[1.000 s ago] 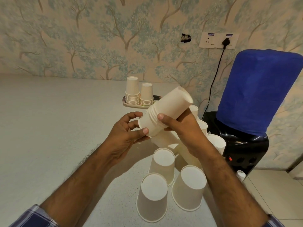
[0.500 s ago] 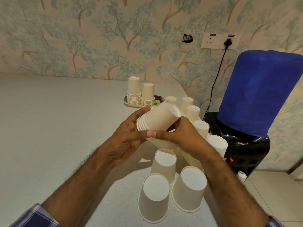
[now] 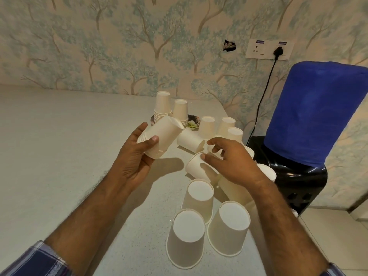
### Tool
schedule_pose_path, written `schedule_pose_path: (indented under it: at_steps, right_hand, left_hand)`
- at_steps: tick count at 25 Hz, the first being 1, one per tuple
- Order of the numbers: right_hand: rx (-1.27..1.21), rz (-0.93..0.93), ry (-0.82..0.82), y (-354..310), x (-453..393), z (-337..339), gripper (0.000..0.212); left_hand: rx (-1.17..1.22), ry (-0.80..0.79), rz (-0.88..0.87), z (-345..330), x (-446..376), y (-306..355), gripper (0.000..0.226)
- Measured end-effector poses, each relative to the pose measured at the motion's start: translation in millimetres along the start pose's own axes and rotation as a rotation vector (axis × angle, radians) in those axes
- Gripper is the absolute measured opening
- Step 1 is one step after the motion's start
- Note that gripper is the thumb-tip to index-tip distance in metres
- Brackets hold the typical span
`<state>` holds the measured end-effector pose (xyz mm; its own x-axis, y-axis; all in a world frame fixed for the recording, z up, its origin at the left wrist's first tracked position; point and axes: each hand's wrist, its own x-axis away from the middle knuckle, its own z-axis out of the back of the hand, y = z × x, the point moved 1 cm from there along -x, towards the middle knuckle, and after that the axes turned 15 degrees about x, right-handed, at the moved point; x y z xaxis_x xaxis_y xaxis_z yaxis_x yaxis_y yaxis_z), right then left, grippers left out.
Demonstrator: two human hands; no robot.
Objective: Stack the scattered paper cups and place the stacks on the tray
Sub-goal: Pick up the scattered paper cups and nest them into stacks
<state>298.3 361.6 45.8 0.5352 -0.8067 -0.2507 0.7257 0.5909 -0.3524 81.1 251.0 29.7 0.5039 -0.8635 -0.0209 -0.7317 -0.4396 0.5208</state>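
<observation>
Both hands were on the nested stack a moment ago; now the right hand [image 3: 231, 160] has let go and dropped toward the centre of the frame, leaving the left hand [image 3: 137, 156] alone with the held stack [image 3: 159, 139]. That stack sits left of centre, tilted with its closed base pointing up and to the right, the left thumb and fingers wrapped round its rim end. The right hand is reaching with loosely curled fingers at a tipped cup [image 3: 196, 169] lying on its side on the counter [image 3: 59, 156]; its fingertips look to be at the cup's edge, though whether they have closed on it is hard to make out from this angle. Loose upturned cups stand in the lower centre, for instance the nearest cup [image 3: 186, 236], with more strung toward the upper centre. Behind the held stack, in the upper centre, two finished stacks [image 3: 171, 110] stand on the tray [image 3: 194, 121]. Paper cups are very light, thin-walled and easily crushed, so a gentle pinch across the wall near the stiffer rolled rim or the base should serve best, and a firm squeeze mid-wall would likely dent one and make it nest badly. A blue-covered dispenser [image 3: 318, 116] fills the right side.
</observation>
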Motion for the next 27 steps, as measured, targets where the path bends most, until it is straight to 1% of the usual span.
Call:
schedule_pose_path:
  at_steps: [3, 5, 7, 10, 12, 14, 16, 19, 22, 24, 27]
  right_hand:
    - [0.146, 0.035, -0.147, 3.5, 0.7, -4.2, 0.068]
    - [0.22, 0.056, -0.209, 3.8, 1.2, -9.3, 0.075]
    - [0.259, 0.065, -0.223, 2.3, 1.6, -13.7, 0.078]
    - [0.241, 0.085, -0.144, -1.0, 1.3, -11.9, 0.078]
    - [0.129, 0.104, -0.038, -2.0, 0.7, -6.1, 0.072]
    - [-0.058, 0.115, 0.065, -2.9, 1.4, -1.1, 0.065]
    - [-0.221, 0.135, 0.117, -6.9, 2.4, 1.9, 0.058]
    - [-0.416, 0.157, 0.098, -16.7, 4.3, 3.0, 0.049]
    - [-0.492, 0.149, 0.071, -23.1, 4.9, -0.3, 0.055]
    - [-0.534, 0.129, 0.062, -24.9, 4.6, -4.2, 0.059]
    - [-0.606, 0.085, 0.039, -27.0, 5.1, -5.8, 0.055]
  left_hand:
    - [-0.109, 0.026, -0.08, 2.9, -2.6, -0.4, 0.066]
    - [-0.187, 0.032, -0.123, 4.7, -4.4, -1.5, 0.068]
    - [-0.229, 0.036, -0.132, 6.3, -6.0, -3.0, 0.069]
    - [-0.315, 0.074, -0.165, 9.0, -9.3, -4.7, 0.07]
    - [-0.382, 0.082, -0.216, 9.8, -10.0, -4.8, 0.07]
    - [-0.45, 0.067, -0.266, 9.5, -8.5, -4.6, 0.071]
    - [-0.485, 0.036, -0.27, 7.2, -4.8, -5.5, 0.072]
    - [-0.51, -0.068, -0.197, -2.2, 5.5, -12.6, 0.074]
    - [-0.553, -0.146, -0.147, -11.5, 15.8, -23.5, 0.078]
    - [-0.573, -0.158, -0.132, -14.0, 19.0, -27.8, 0.081]
    - [-0.529, -0.139, -0.123, -15.3, 21.2, -27.8, 0.079]
